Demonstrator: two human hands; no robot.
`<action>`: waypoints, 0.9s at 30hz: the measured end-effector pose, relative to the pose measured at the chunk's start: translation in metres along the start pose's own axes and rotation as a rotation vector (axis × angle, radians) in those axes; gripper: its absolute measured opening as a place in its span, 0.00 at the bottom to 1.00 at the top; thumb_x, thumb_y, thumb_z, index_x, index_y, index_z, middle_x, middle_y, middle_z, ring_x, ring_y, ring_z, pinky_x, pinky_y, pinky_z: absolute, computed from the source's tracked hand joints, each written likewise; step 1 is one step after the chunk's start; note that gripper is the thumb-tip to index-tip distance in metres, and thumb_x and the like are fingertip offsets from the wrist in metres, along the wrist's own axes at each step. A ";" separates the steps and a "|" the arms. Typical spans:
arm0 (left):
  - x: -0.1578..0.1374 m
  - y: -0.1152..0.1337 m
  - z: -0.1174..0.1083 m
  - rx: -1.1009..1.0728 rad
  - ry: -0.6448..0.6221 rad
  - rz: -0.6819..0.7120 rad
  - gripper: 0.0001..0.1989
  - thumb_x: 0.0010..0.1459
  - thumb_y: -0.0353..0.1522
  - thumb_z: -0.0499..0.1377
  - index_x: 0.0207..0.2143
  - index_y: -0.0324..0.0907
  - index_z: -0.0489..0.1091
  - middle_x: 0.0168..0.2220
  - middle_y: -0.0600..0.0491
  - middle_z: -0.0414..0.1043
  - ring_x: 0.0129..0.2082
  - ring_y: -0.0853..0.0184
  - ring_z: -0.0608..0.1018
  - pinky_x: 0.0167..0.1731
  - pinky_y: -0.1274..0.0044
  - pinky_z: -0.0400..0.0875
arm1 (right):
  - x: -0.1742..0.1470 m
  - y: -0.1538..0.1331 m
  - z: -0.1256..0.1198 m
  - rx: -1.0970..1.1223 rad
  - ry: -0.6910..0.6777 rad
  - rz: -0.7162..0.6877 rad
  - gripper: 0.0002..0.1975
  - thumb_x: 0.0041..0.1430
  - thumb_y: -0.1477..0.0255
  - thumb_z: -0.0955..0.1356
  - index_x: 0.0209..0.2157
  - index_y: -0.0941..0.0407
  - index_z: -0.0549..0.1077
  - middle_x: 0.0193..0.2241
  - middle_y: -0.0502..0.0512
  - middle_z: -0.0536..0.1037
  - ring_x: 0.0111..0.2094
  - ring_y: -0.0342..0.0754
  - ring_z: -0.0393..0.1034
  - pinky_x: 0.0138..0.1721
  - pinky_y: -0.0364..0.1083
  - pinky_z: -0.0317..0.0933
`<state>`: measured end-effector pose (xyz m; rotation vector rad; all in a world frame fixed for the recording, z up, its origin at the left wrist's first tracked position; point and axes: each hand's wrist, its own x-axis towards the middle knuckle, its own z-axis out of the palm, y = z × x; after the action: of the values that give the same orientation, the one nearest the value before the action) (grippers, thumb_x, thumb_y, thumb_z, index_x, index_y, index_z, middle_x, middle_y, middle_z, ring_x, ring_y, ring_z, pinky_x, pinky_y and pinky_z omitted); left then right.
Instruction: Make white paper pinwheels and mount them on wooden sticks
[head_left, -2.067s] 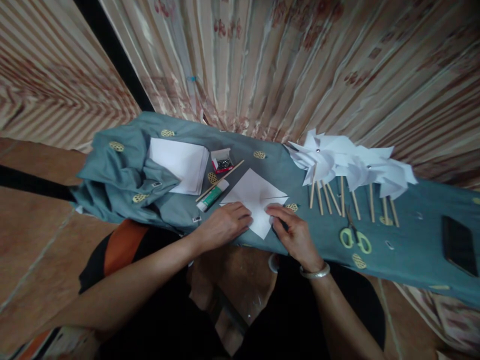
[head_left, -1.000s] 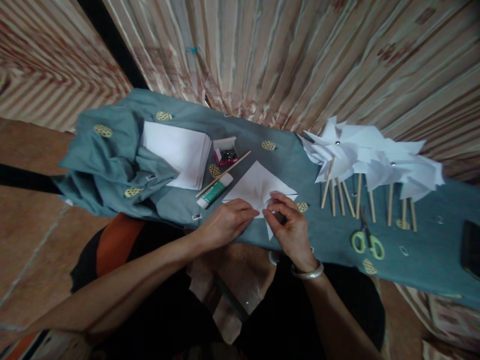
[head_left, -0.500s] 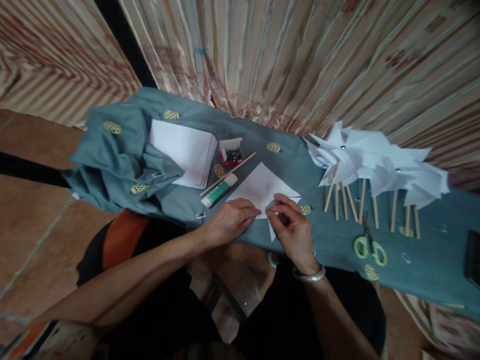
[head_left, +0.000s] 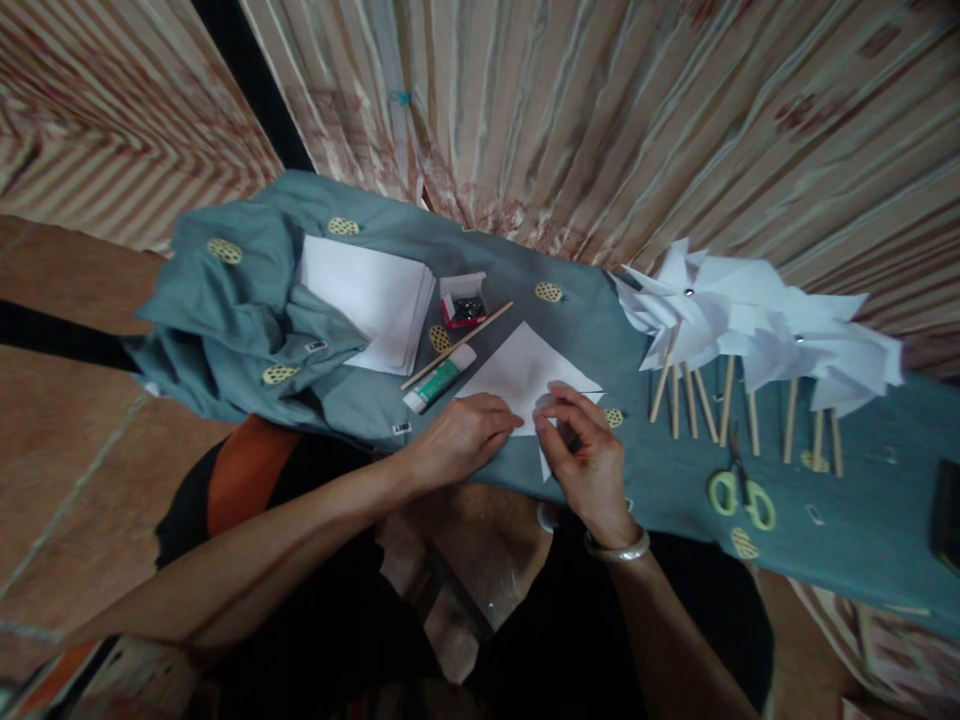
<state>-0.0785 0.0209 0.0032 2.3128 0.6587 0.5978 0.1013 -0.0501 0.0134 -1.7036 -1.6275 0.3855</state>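
Note:
A white square of paper (head_left: pixel 525 360), slit in from its corners, lies on the cloth-covered table in front of me. My left hand (head_left: pixel 476 432) rests on its near left edge with the fingers curled and pressed together on the paper. My right hand (head_left: pixel 585 445), with a silver bangle at the wrist, pinches a bent-in flap of the paper near its middle between thumb and forefinger. One narrow point of paper hangs toward me below the fingers. Just left of the paper are a glue stick (head_left: pixel 441 380) and a thin wooden stick (head_left: pixel 459 344).
Behind the glue stick stands an open small box (head_left: pixel 463 300) of metal pins. A stack of white paper (head_left: pixel 367 300) lies left, partly under bunched cloth (head_left: pixel 247 290). Finished paper pinwheels (head_left: pixel 750 310) on sticks lie right, with green-handled scissors (head_left: pixel 741 490) nearer me.
Both hands stay almost where they were on the paper. The whole view has shifted very slightly; nothing else has visibly moved.

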 end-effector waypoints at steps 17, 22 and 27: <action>0.001 0.000 0.001 0.015 -0.014 -0.007 0.13 0.63 0.27 0.51 0.41 0.36 0.76 0.37 0.47 0.77 0.40 0.65 0.78 0.42 0.75 0.73 | -0.003 0.004 0.010 -0.313 -0.093 -0.275 0.19 0.64 0.80 0.59 0.54 0.54 0.68 0.63 0.62 0.60 0.64 0.57 0.55 0.59 0.61 0.58; 0.001 0.001 0.000 0.042 -0.032 -0.010 0.13 0.64 0.27 0.51 0.41 0.35 0.75 0.37 0.47 0.76 0.40 0.65 0.78 0.42 0.75 0.73 | -0.005 0.003 0.013 -0.398 -0.128 -0.256 0.20 0.64 0.80 0.59 0.55 0.55 0.67 0.64 0.64 0.59 0.64 0.58 0.53 0.58 0.61 0.58; 0.001 0.006 -0.001 0.130 -0.064 -0.013 0.12 0.65 0.29 0.50 0.41 0.36 0.74 0.37 0.47 0.73 0.39 0.65 0.76 0.41 0.74 0.73 | -0.008 -0.006 0.018 -0.492 -0.149 -0.257 0.19 0.64 0.80 0.58 0.56 0.59 0.65 0.63 0.66 0.61 0.64 0.58 0.52 0.58 0.60 0.57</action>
<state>-0.0771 0.0180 0.0082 2.4351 0.6999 0.4853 0.0843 -0.0528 0.0031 -1.8077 -2.1525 -0.0222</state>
